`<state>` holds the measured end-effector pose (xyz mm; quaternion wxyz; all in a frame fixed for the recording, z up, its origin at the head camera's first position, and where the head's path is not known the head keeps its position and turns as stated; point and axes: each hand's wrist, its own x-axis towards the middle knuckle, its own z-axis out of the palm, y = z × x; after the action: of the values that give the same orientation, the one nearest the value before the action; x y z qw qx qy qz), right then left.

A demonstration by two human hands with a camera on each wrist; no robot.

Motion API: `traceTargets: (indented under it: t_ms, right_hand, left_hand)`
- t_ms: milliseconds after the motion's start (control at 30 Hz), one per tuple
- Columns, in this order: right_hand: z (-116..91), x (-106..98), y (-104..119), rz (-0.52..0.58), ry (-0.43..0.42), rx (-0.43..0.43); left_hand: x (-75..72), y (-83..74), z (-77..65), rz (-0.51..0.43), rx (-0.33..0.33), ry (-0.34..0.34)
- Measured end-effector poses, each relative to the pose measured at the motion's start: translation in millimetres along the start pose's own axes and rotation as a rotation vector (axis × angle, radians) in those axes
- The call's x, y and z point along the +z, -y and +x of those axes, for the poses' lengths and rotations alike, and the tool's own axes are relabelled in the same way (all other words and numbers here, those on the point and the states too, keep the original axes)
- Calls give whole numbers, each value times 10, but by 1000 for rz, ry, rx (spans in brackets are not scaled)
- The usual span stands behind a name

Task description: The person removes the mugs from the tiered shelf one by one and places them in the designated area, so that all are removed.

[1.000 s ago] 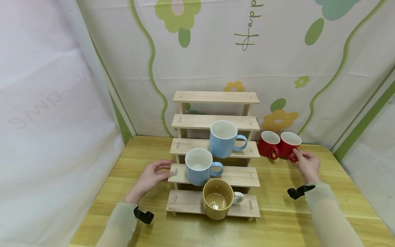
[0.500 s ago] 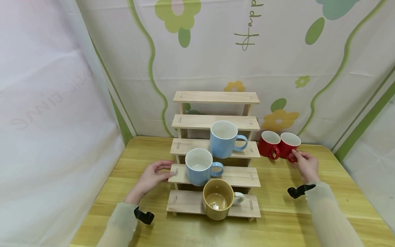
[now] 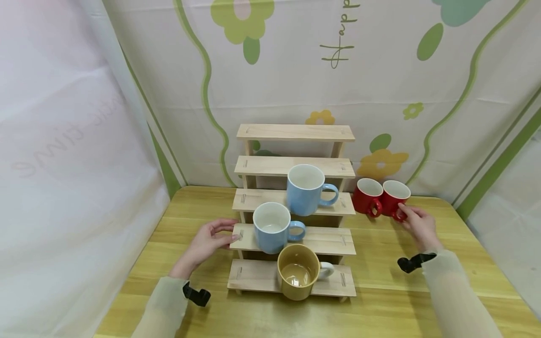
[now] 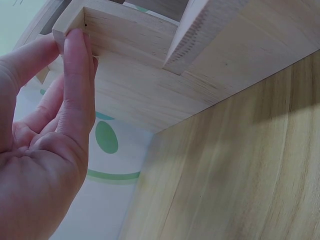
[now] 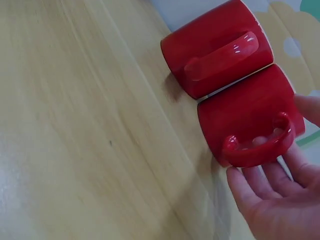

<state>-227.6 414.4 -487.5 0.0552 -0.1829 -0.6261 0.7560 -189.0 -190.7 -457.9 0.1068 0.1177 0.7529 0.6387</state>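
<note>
My left hand [image 3: 211, 239] pinches the left end of the second-lowest board of a stepped wooden shelf [image 3: 249, 277], thumb on top and fingers under it. My right hand [image 3: 420, 227] holds the right one of two red mugs [image 5: 250, 112], its thumb near the rim and its fingers around the handle side. The left red mug [image 3: 367, 197] stands right beside it, walls close together, handle facing front. Both red mugs stand upright on the table, right of the shelf.
On the shelf's lower steps stand a mustard mug [image 3: 297, 274] with a white handle and two light blue mugs [image 3: 270, 232], handles to the right. Patterned cloth [image 3: 287, 70] hangs behind the wooden table [image 3: 380, 300] and at its sides.
The right red mug has shifted slightly left towards its neighbour and turned a little in my right hand, whose wrist has swung slightly right. My left hand stays in place.
</note>
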Motion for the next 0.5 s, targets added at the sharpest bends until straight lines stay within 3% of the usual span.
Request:
traceTargets:
  t_ms: [233, 333, 500]
  right_hand:
    - [-6, 70, 193, -361, -135, -42]
    - [-39, 112, 332, -347, -163, -75]
    - [-149, 220, 613, -175, -151, -135]
  left_hand:
    - [3, 7, 21, -1, 0, 1]
    - [0, 7, 16, -3, -1, 3]
    - [-5, 15, 9, -4, -7, 5]
